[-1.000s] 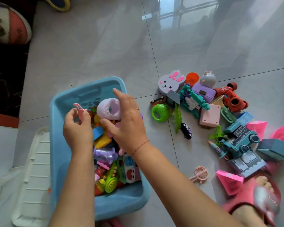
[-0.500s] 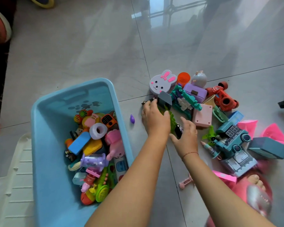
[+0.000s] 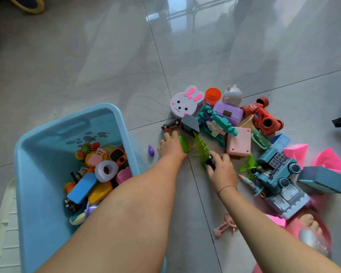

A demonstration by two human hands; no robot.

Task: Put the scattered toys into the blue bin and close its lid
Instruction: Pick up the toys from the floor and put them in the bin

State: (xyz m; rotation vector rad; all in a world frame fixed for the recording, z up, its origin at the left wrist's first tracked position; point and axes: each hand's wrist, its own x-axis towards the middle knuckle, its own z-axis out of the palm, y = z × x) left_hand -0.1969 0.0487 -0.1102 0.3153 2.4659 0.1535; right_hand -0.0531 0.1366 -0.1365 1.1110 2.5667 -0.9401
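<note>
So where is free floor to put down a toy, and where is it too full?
Free: the tiles beyond the bunny box, and the strip between blue bin and purple eggplant toy. Crowded: from bunny box to blue train.

Both forearms reach forward, left hand (image 3: pixel 170 147) and right hand (image 3: pixel 220 167) palm-down, fingers curled.

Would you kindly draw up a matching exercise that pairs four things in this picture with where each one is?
Things:
1. white ring toy
2. bunny-face box
3. small purple toy
4. green round toy

Places:
A. on the floor between the blue bin and the left hand
B. under the left hand
C. inside the blue bin
D. at the far edge of the pile, beside the orange cup

Pairs: 1-C, 2-D, 3-A, 4-B
</note>
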